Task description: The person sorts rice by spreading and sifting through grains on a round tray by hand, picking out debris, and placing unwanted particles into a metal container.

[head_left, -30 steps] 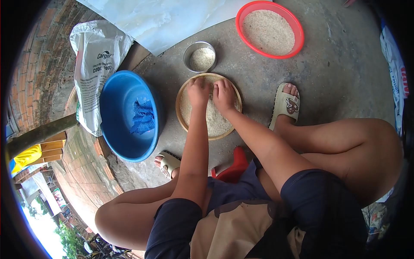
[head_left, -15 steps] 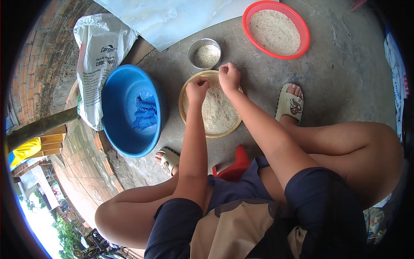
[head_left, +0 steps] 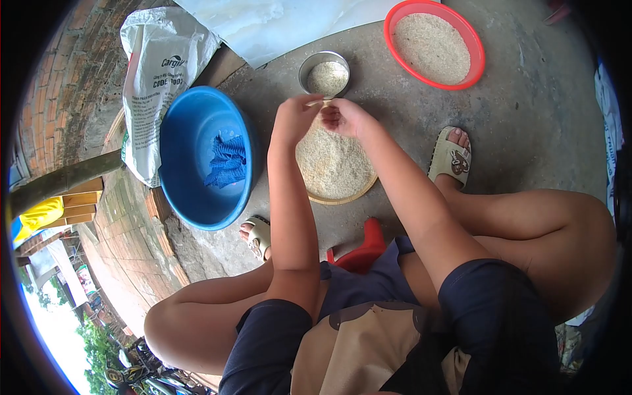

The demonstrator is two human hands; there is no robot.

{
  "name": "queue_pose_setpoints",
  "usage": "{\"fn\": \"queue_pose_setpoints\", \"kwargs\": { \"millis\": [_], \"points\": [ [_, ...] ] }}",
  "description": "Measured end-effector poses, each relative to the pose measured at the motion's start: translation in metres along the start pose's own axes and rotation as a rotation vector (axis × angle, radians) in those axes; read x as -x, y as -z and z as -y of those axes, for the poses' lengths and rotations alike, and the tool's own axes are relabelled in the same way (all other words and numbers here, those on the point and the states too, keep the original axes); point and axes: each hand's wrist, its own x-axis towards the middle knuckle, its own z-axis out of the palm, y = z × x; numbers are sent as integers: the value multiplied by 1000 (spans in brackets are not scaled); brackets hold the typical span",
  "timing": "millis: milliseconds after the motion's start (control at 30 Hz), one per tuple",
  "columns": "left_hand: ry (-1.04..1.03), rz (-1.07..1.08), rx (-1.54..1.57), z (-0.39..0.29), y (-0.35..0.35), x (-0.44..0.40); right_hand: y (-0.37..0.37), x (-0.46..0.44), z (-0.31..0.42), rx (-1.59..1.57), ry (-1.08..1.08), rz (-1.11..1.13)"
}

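A round woven basket (head_left: 342, 199) heaped with pale grain (head_left: 336, 164) sits on the ground in front of me. Over its far edge my left hand (head_left: 295, 120) reaches across with its fingers stretched to the right. Meeting it there is my right hand (head_left: 347, 120), its fingers curled inward; what they hold, if anything, is too small to make out. Just beyond both hands stands a metal bowl (head_left: 305, 74) with some grain in it.
On the left, a blue basin (head_left: 178, 141) contains a crumpled blue cloth (head_left: 227, 161), beside a white printed sack (head_left: 141, 118). A red basin (head_left: 479, 66) of grain stands far right. My sandalled feet flank the basket, and a red plastic object (head_left: 372, 243) lies between my legs.
My hands have come together over the basket's far edge. The left hand's fingers have straightened; the right hand has turned and lowered slightly. The whole view has shifted a little.
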Motion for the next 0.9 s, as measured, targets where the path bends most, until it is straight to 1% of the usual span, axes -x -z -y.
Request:
{"fn": "queue_pose_setpoints", "kwargs": {
  "millis": [33, 67, 100, 133, 167, 200, 233, 267, 300, 367, 400, 433, 467, 500, 567, 600, 667, 700, 767, 800, 833, 867, 900],
  "points": [
    [-13, -87, 25, 0, 0, 0, 18, -15, 4, 50, -54, -12],
    [-12, -87, 25, 5, -1, -1, 54, -37, 13, 29, -135, 333],
    [31, -112, -45, 18, -2, -4, 51, -28, 16, 30, -137, 333],
    [74, -137, -114, 30, -5, -6, 43, -10, 22, 396, 31, 9],
    [34, -137, -182, 39, -12, -5, 43, -4, 26, 754, 202, -322],
    [35, -131, -255, 47, -23, -3, 46, -3, 29, 757, 203, -321],
    [35, -125, -327, 57, -38, -1, 56, -9, 33, 938, 265, -391],
    [-76, -194, -554, 66, -60, 4, 63, -12, 36, 1118, 328, -462],
    [-189, -261, -781, 72, -83, 11, 63, -7, 39, 1120, 330, -463],
    [-379, -442, -555, 68, -121, 35, 60, 10, 45, 850, 114, -422],
    [-354, -385, -489, 68, -135, 47, 64, 10, 48, 850, 115, -424],
    [-327, -325, -424, 66, -142, 56, 68, 10, 52, 762, 43, -354],
    [-348, -331, -410, 66, -145, 60, 72, 10, 53, 674, -28, -284],
    [-347, -330, -409, 67, -145, 58, 76, 10, 55, 674, -29, -286],
    [-224, -318, -213, 68, -137, 45, 72, 20, 60, 633, -112, -134],
    [-291, -371, -159, 72, -128, 35, 69, 23, 61, 634, -115, -133],
    [-185, -397, -104, 70, -102, 22, 63, 26, 62, 694, -184, -25],
    [-143, -414, -71, 71, -90, 15, 59, 26, 61, 695, -183, -24],
    [-170, -495, -53, 57, -68, 7, 49, 23, 55, 720, -244, 81],
    [-126, -463, -27, 47, -61, 6, 43, 21, 51, 721, -245, 83],
    [-127, -464, -27, 40, -59, 4, 40, 18, 45, 611, -224, 90],
    [-98, -237, 90, 33, -56, 3, 36, 15, 38, 497, -205, 98],
    [-65, -8, 204, 27, -55, 2, 33, 13, 31, 492, -205, 98]
  ]
}}
